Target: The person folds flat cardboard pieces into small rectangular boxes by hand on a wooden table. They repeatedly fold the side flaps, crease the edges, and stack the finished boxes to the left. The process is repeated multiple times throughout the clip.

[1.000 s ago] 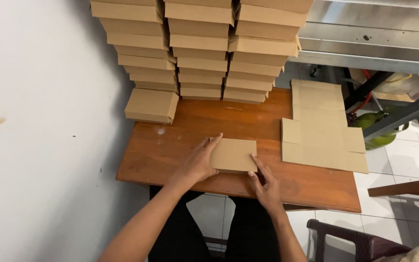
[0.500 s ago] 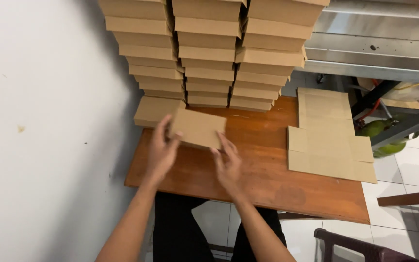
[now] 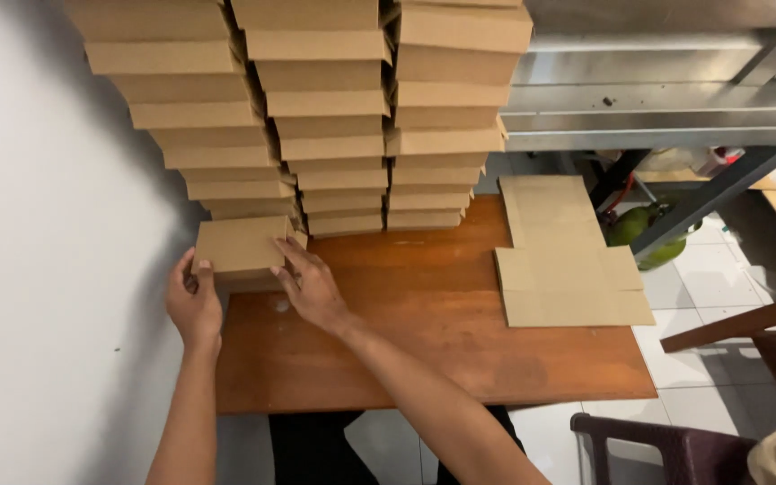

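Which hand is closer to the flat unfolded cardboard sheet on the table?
Right. The right hand is nearer the flat cardboard sheet, though apart from it; the left hand is at the table's far left.

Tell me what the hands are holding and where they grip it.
Both hands hold a folded cardboard box by its ends: left hand at the left end, right hand at the right end, fingers on its top, over another box below.

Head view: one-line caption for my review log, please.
Both hands, left hand and right hand, hold a folded brown cardboard box atop another at the brown wooden table's back-left corner.
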